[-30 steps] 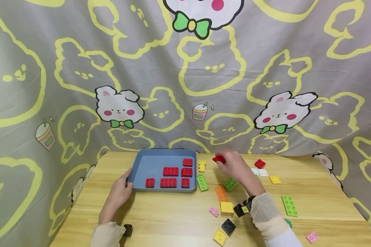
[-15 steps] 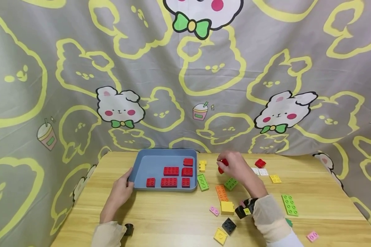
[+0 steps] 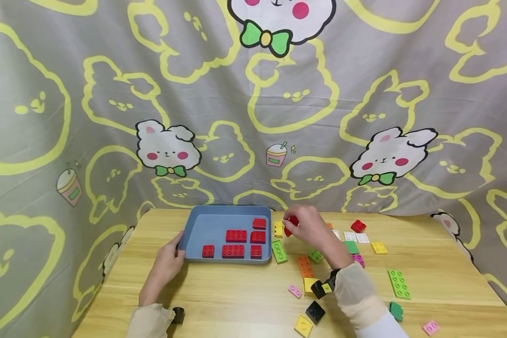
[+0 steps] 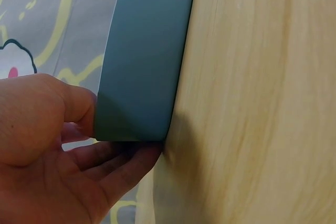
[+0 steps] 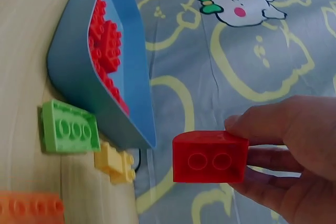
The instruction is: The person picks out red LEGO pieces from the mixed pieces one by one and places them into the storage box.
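My right hand (image 3: 310, 227) pinches a red toy brick (image 5: 210, 157) between thumb and fingers, above the table just right of the blue tray. In the right wrist view the brick's hollow underside faces the camera, and one of its upper corners is rounded. My left hand (image 3: 169, 258) grips the left side of the blue tray (image 4: 144, 66), thumb at the rim and fingers against its outer wall. Several red bricks (image 3: 235, 235) lie in the tray, mostly toward its right and front. Beside the tray's right wall are a yellow brick (image 5: 113, 162) and a light green brick (image 3: 280, 251).
Scattered over the right half of the wooden table (image 3: 232, 300) are an orange brick (image 3: 305, 266), a black brick (image 3: 315, 312), a large green brick (image 3: 399, 283), a red brick (image 3: 358, 226) and several others. A patterned grey curtain (image 3: 236, 108) hangs behind the table.
My right hand dips slightly right, then moves left toward the tray with the red brick, which has turned in its fingers. My left hand keeps its place on the tray.
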